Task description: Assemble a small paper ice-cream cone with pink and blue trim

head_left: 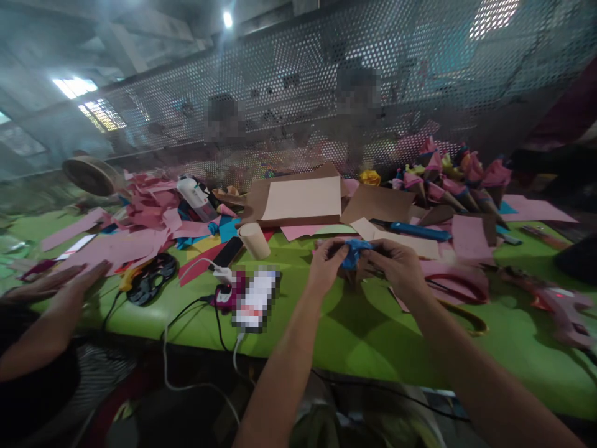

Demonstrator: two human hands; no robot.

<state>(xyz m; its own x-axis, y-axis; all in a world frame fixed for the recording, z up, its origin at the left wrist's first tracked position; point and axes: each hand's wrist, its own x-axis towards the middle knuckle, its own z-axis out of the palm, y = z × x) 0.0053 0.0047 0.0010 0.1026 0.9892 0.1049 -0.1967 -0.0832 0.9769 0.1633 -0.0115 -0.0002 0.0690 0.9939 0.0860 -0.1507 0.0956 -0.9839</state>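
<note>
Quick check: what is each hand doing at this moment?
Left hand: closed, pinching the blue paper piece.
Right hand: closed on the same blue paper piece from the other side.

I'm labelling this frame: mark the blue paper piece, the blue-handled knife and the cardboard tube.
blue paper piece point(355, 252), head view, its middle between both hands
blue-handled knife point(420, 231), head view, mid-handle
cardboard tube point(255, 241), head view, its side

On the desk point(354, 330), a paper piece point(355, 252) sits between both hands; scissors point(454, 292) lie right of it, a cardboard sheet point(301, 199) behind, a phone point(254, 298) left.
</note>
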